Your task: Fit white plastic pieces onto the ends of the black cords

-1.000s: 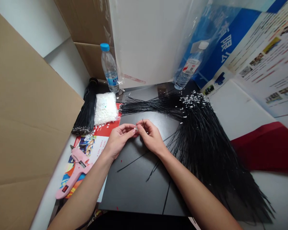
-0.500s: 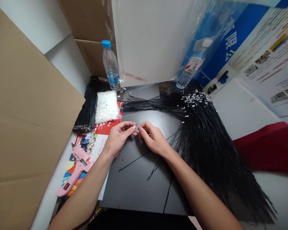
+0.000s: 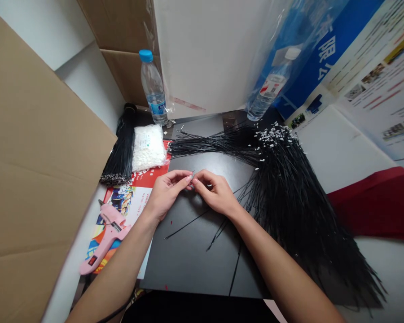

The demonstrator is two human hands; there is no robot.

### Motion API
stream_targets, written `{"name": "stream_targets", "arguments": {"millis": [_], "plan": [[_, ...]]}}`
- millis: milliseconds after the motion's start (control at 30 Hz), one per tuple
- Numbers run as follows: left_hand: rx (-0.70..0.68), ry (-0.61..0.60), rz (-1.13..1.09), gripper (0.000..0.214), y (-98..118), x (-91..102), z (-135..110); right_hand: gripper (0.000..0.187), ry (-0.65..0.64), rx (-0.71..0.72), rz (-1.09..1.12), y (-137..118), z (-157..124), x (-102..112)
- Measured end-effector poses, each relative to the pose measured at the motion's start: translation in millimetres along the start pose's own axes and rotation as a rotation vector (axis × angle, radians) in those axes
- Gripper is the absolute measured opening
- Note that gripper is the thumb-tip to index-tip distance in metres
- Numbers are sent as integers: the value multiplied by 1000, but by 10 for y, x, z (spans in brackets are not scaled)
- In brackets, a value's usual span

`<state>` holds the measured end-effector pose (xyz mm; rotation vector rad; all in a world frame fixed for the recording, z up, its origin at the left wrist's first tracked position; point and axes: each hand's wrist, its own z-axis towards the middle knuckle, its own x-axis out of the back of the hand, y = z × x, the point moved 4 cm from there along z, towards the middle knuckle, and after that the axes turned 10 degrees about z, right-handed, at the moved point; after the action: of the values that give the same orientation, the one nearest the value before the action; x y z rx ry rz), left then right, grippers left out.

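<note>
My left hand (image 3: 168, 190) is closed in a pinch on a small white connector (image 3: 190, 177), mostly covered by the fingertips. Touching its fingertips, my right hand (image 3: 215, 190) pinches a thin black wire, largely hidden by the fingers; a short dark tip shows between the hands. Below them, a few loose black wires (image 3: 185, 225) lie on the dark tabletop (image 3: 188, 260). To the right spreads a large heap of black wires (image 3: 289, 193), many with white connectors (image 3: 276, 137) at their far ends.
Behind my hands lies another bundle of black wires (image 3: 208, 146). At left are a bag of white pieces (image 3: 149, 148), a dark wire bundle (image 3: 119, 150) and a pink glue gun (image 3: 109, 233) on printed paper. Two water bottles (image 3: 154, 89) (image 3: 271, 87) stand behind. Cardboard (image 3: 37, 148) walls the left.
My right hand has moved slightly left, so the fingertips of both hands now meet. The gap between them has closed. The view has shifted a little.
</note>
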<state>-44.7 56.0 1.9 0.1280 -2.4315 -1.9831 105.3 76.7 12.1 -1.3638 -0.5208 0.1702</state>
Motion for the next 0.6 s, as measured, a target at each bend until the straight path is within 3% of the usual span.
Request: {"name": "stream_targets", "arguments": {"millis": [233,600], "plan": [[5,-4,9,27,16,-10,-6,22,0,-27,72,21,8,10],[22,-12,14,29,-25,9,-10,24,20,-9,11,31,-1,0]]}}
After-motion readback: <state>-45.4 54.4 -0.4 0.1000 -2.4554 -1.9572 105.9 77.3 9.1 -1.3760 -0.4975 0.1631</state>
